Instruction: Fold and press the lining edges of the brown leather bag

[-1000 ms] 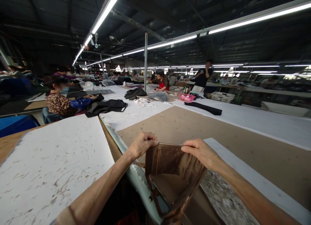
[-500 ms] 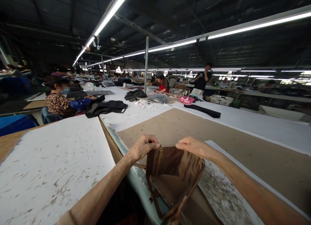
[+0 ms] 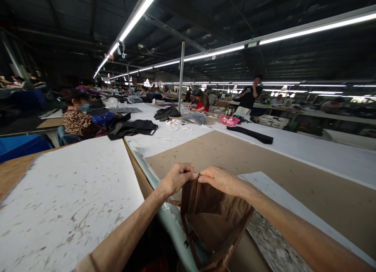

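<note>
Both our hands, left hand (image 3: 178, 178) and right hand (image 3: 221, 180), pinch the top edge of the brown bag (image 3: 213, 221) over the table (image 3: 264, 162) edge; it looks soft, light, floppy, best gripped along the rim.

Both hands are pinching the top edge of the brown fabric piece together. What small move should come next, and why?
Probably press the pinched top edge flat. The left hand and right hand meet at the top edge of the brown fabric piece, and below them the piece gapes open and hangs over the table edge.
</note>
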`<state>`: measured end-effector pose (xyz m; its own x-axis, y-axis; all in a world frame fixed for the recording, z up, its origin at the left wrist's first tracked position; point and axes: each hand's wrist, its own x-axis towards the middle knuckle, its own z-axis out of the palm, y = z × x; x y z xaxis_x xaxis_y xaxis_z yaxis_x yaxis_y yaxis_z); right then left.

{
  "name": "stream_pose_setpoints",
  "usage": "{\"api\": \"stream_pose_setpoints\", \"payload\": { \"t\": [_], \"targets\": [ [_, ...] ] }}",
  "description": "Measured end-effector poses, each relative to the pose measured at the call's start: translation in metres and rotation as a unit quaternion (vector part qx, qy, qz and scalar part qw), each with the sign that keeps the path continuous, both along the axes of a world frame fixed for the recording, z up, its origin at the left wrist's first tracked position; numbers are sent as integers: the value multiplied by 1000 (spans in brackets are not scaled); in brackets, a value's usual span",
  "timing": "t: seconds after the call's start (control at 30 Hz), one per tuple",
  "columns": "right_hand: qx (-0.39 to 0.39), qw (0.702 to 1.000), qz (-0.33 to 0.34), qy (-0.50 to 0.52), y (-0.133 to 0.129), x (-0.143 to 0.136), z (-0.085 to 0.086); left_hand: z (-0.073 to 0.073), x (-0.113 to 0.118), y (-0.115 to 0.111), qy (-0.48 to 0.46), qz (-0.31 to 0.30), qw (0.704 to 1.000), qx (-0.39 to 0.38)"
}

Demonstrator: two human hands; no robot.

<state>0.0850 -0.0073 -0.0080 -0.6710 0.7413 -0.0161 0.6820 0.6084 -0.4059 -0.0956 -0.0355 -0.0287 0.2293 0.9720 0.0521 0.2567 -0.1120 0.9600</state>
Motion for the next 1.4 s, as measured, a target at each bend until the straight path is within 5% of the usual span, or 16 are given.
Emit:
{"api": "stream_pose_setpoints", "payload": {
  "t": [0.57,0.9,1.13,1.4],
  "targets": [
    [33,999,-30,-8,-5,1,-8,-5,0,0,5,-13,998,61],
    [-60,997,-40,-9,2,78,-5,-4,11,-4,-11,24,997,69],
    [-63,995,-74,37,2,78,-17,-7,-4,-4,-7,-33,997,65],
    [-42,995,-78,56,-4,78,-18,-8,-8,-8,-77,83,992,-59]
  ]
}}
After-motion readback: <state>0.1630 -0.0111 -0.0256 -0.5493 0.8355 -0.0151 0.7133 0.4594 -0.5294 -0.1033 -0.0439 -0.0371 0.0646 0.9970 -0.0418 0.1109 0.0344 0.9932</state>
